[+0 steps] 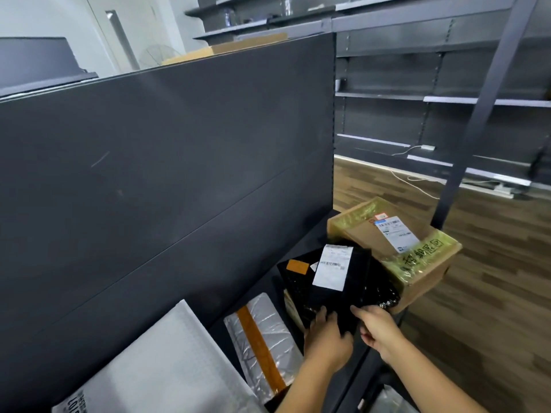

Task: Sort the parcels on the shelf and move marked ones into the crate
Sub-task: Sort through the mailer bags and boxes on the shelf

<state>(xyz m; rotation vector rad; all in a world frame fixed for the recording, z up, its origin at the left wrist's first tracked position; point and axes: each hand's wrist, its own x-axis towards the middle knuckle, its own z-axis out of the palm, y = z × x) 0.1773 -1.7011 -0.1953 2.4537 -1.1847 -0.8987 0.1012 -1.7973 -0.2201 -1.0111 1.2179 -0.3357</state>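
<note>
A flat black parcel (351,281) with a white shipping label lies on the dark shelf (262,281), on top of another black bag with an orange sticker (293,274). My left hand (326,341) grips the black parcel's near edge. My right hand (377,326) holds the same edge from the right. Behind them sits a cardboard box (396,248) wrapped in yellow tape, with a white label, at the shelf's right end. A silver bubble mailer (262,338) with a brown tape strip lies to the left. No crate is in view.
A large white padded mailer (167,371) fills the lower left of the shelf. The dark back panel (164,162) rises behind the parcels. A shelf upright (477,120) stands to the right, over wood flooring (492,278). More grey shelving lines the far wall.
</note>
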